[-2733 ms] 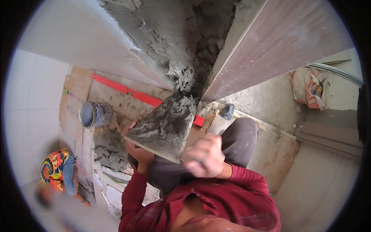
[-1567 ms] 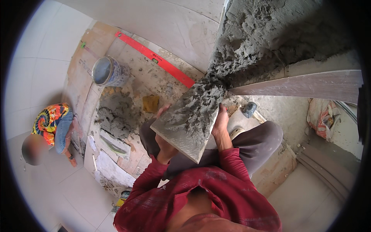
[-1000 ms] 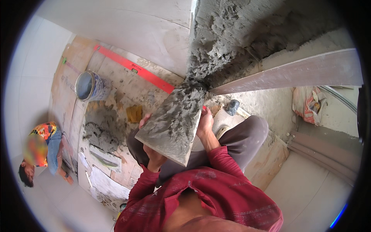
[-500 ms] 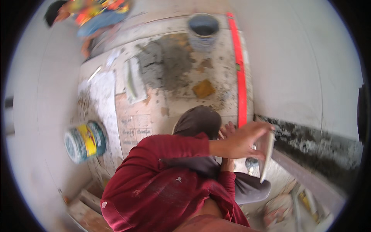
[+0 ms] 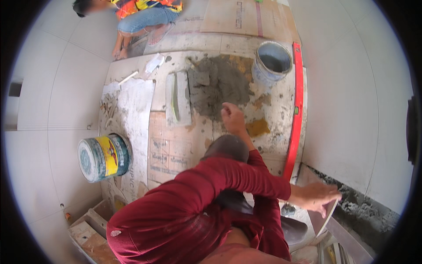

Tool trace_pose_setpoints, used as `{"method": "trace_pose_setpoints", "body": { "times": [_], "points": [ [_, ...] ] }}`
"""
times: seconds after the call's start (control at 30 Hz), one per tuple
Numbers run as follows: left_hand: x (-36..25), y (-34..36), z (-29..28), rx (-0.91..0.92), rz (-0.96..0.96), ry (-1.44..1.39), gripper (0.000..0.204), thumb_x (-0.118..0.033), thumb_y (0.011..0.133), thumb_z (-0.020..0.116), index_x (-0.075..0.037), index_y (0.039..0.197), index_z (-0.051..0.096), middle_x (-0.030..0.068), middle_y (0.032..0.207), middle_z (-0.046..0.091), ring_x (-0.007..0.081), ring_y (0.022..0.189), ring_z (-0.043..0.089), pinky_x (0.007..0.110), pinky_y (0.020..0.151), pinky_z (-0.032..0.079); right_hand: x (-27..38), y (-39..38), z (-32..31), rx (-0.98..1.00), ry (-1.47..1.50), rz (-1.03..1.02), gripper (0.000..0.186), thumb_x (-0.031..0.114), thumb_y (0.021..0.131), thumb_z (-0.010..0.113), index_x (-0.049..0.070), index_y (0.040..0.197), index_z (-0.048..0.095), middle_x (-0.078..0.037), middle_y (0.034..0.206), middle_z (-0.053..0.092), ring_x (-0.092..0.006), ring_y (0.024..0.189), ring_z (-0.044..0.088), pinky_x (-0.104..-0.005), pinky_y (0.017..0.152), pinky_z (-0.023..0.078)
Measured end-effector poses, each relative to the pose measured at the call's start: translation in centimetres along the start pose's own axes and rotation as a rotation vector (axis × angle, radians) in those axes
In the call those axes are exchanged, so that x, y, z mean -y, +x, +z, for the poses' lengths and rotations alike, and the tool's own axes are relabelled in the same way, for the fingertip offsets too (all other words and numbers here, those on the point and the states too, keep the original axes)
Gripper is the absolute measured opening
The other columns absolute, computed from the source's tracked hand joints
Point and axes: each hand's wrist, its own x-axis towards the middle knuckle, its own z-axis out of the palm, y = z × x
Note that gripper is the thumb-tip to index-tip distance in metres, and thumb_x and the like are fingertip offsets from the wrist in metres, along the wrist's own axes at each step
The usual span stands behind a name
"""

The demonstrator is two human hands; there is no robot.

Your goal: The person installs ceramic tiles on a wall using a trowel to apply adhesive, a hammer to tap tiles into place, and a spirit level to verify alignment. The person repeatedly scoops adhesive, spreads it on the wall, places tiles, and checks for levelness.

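My left arm, in a dark red sleeve, crosses my body to the right. My left hand (image 5: 314, 197) grips the upper edge of a thin, pale tile piece (image 5: 326, 222), held tilted beside the wall's base. Under that arm my right arm reaches forward. My right hand (image 5: 234, 118) is over the near edge of a grey mortar patch (image 5: 224, 86), its fingers loosely bent and nothing visible in them. A small trowel (image 5: 201, 78) lies in the mortar, ahead and left of that hand. My bent knee (image 5: 226, 148) is below the right forearm.
A red spirit level (image 5: 295, 127) lies along the right wall, near a mortar-stained bucket (image 5: 272, 64). Rough mortar (image 5: 360, 202) shows at that wall's base. On the left a green-and-yellow tub (image 5: 105, 157) lies sideways. Another person (image 5: 145, 20) crouches at the far left.
My right hand has left the tile area and reached forward to the mortar. My left hand has moved slightly right and down, keeping hold of the tile. The view has shifted.
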Motion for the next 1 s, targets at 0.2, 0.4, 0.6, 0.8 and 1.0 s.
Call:
{"method": "trace_pose_setpoints", "body": {
  "times": [0.2,0.4,0.6,0.8,1.0],
  "points": [
    [1.7,0.5,-3.8,0.202,0.172,-0.403,0.043,-0.019,0.088,0.076,0.002,0.119,0.056,0.0140,0.096,0.064,0.0337,0.091,0.066,0.047,0.077,0.051,-0.6,9.2,5.6,0.277,-0.106,-0.249,0.033,0.015,0.094,0.065,0.002,0.124,0.067,-0.016,0.111,0.071,-0.0268,0.078,0.068,-0.0378,0.073,0.054],
    [4.8,0.3,-6.3,0.785,0.089,-0.710,0.094,-0.028,0.086,0.080,0.002,0.156,0.026,0.0224,0.135,0.064,0.0346,0.121,0.063,0.042,0.100,0.049,-1.6,16.4,9.0,0.323,0.043,-0.138,0.040,0.020,0.093,0.068,0.002,0.128,0.066,-0.015,0.117,0.071,-0.0214,0.077,0.068,-0.0348,0.075,0.055],
    [3.2,2.3,-9.0,1.000,0.148,-0.545,0.098,-0.042,0.080,0.083,-0.001,0.154,0.034,0.0224,0.129,0.067,0.0342,0.117,0.066,0.043,0.095,0.051,-1.6,16.2,5.3,0.354,0.091,-0.024,0.043,0.027,0.092,0.070,0.001,0.126,0.068,-0.013,0.110,0.074,-0.0218,0.083,0.069,-0.0354,0.078,0.055],
    [4.0,0.6,-8.2,0.612,0.091,-0.725,0.088,-0.026,0.089,0.078,-0.005,0.157,0.026,0.0260,0.125,0.068,0.0342,0.099,0.071,0.043,0.088,0.054,-0.8,11.1,-3.6,0.234,0.177,0.086,0.038,0.026,0.095,0.068,0.000,0.122,0.068,-0.014,0.103,0.073,-0.0221,0.089,0.070,-0.0357,0.080,0.055],
    [1.9,3.2,-7.1,0.725,-0.172,-0.776,0.097,-0.032,0.091,0.076,-0.007,0.162,0.014,0.0240,0.131,0.066,0.0281,0.078,0.071,0.038,0.077,0.055,3.5,-7.9,-14.8,-0.708,-0.035,0.466,0.031,0.017,0.096,0.068,-0.002,0.121,0.066,-0.011,0.102,0.072,-0.0174,0.093,0.069,-0.0317,0.087,0.054]
  ]
}}
